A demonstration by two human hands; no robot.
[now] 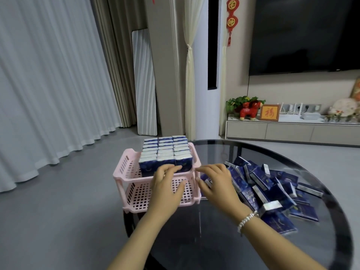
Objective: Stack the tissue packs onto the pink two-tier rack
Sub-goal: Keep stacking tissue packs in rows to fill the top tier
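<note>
A pink two-tier rack (127,166) stands at the left edge of a round dark glass table (224,236). Its upper tier holds three rows of blue tissue packs (165,151) standing upright; the lower tier looks bare. My left hand (165,184) reaches over the rack's front rim, its fingertips touching the front packs. My right hand (216,182) hovers just right of the rack with fingers loosely bent, holding nothing, above the near end of a loose pile of several blue tissue packs (272,191) on the table.
The table's left edge drops to grey floor. White curtains (48,84) hang at the left, and a mirror (145,84) leans on the wall behind. A TV (303,34) and a low cabinet with ornaments (292,129) stand at the back right.
</note>
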